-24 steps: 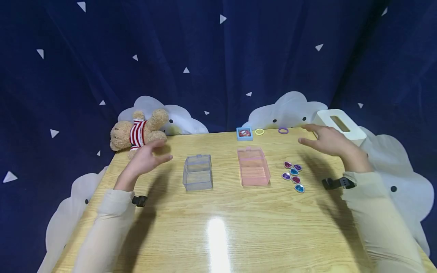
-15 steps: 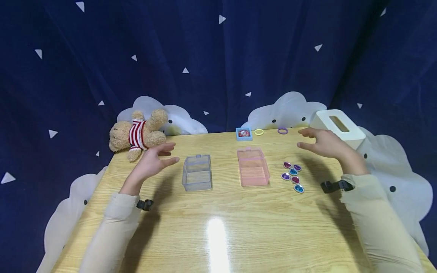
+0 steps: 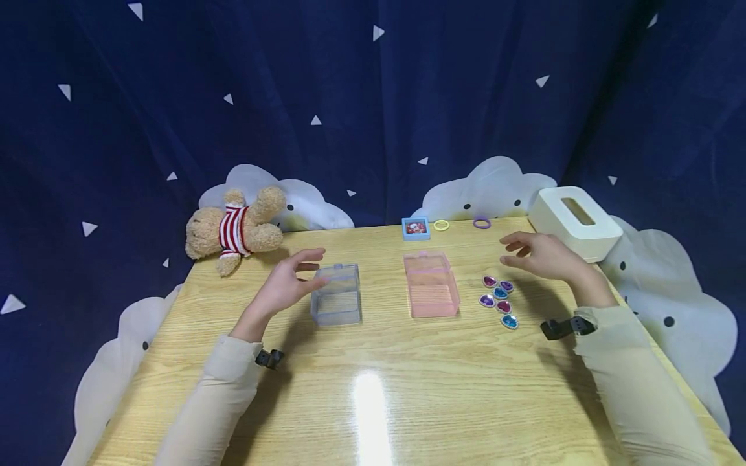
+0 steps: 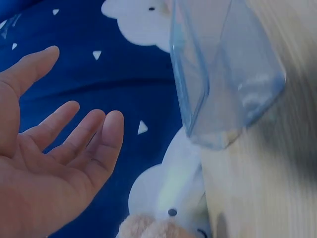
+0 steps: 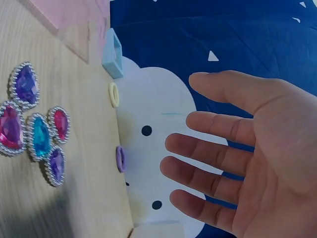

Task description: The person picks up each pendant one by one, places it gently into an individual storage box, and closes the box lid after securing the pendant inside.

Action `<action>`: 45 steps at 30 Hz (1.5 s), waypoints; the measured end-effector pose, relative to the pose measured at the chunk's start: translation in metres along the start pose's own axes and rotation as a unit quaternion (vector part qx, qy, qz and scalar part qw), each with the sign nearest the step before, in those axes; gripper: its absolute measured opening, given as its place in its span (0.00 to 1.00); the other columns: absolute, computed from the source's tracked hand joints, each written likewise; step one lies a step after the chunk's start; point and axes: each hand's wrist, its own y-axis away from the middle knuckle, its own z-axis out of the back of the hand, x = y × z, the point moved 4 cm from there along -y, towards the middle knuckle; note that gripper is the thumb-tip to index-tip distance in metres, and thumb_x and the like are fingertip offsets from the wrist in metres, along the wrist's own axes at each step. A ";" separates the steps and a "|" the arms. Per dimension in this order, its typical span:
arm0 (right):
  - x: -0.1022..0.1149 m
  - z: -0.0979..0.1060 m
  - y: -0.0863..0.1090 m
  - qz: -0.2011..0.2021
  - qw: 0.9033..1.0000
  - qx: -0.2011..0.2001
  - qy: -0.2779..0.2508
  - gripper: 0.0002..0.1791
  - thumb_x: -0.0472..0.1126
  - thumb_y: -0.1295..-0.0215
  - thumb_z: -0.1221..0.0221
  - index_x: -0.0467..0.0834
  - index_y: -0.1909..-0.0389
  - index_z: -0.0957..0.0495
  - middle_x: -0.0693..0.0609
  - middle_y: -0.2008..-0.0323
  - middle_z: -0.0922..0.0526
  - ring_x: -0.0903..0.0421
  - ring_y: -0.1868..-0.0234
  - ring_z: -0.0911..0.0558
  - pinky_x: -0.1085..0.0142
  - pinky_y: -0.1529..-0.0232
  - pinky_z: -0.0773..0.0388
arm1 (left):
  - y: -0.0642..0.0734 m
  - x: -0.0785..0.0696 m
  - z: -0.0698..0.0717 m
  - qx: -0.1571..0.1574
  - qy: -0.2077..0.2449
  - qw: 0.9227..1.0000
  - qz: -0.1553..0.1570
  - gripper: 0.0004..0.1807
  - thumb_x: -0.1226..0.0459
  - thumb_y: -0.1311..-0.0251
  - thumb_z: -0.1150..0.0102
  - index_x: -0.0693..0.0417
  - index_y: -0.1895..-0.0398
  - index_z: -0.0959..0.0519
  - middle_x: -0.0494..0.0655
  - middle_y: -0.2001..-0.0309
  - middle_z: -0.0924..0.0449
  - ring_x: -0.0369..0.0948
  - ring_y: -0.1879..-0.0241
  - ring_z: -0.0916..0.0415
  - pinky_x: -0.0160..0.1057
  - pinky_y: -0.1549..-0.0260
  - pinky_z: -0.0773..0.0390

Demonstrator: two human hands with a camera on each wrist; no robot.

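A left hand (image 3: 282, 283) and a right hand (image 3: 542, 257) hover over a wooden table (image 3: 454, 395), holding nothing

This looks like an approach stage, with no contact made yet. The left hand is nearest a transparent blue-grey box (image 3: 337, 317), its lid tipped back; the thumb overlaps the box in the head view, but the left wrist view shows the two apart. To that box's right stands a see-through pink box (image 3: 434, 307), lid also back. Farther right, near the right hand, six teardrop rhinestone gems (image 3: 500, 293) lie in a loose cluster. Taking hold of anything here would call for lowering a hand and bringing thumb and fingers together: lightly on thin plastic, with a fingertip pinch on a gem.

The forearms, in pale sleeves (image 3: 635, 382), slant inward from the lower corners. The left hand points up and right, fingers spread and slightly bent. The right hand points left, fingers parted and gently bent, thumb clear of them.
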 end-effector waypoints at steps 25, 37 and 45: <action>-0.010 -0.037 -0.005 -0.023 0.999 0.017 -0.038 0.23 0.49 0.35 0.35 0.40 0.44 0.21 0.43 0.54 0.13 0.49 0.56 0.17 0.62 0.57 0.24 | -0.016 -0.026 -0.092 0.023 0.085 0.996 0.001 0.32 0.60 0.39 0.31 0.48 0.31 0.29 0.53 0.35 0.25 0.52 0.38 0.24 0.47 0.48 0.17; -0.023 -0.056 -0.009 -0.038 0.998 0.029 -0.049 0.22 0.48 0.36 0.35 0.37 0.47 0.20 0.44 0.57 0.13 0.53 0.61 0.18 0.66 0.63 0.25 | -0.023 -0.027 -0.129 0.050 0.090 0.995 -0.012 0.32 0.61 0.39 0.31 0.50 0.31 0.29 0.56 0.35 0.26 0.53 0.40 0.22 0.43 0.51 0.16; -0.034 -0.069 -0.011 -0.046 0.997 0.032 -0.048 0.23 0.49 0.37 0.34 0.38 0.48 0.19 0.47 0.60 0.14 0.55 0.62 0.19 0.65 0.62 0.26 | -0.030 -0.029 -0.148 0.075 0.078 0.994 -0.008 0.35 0.62 0.39 0.32 0.53 0.28 0.32 0.59 0.32 0.29 0.55 0.40 0.22 0.44 0.50 0.16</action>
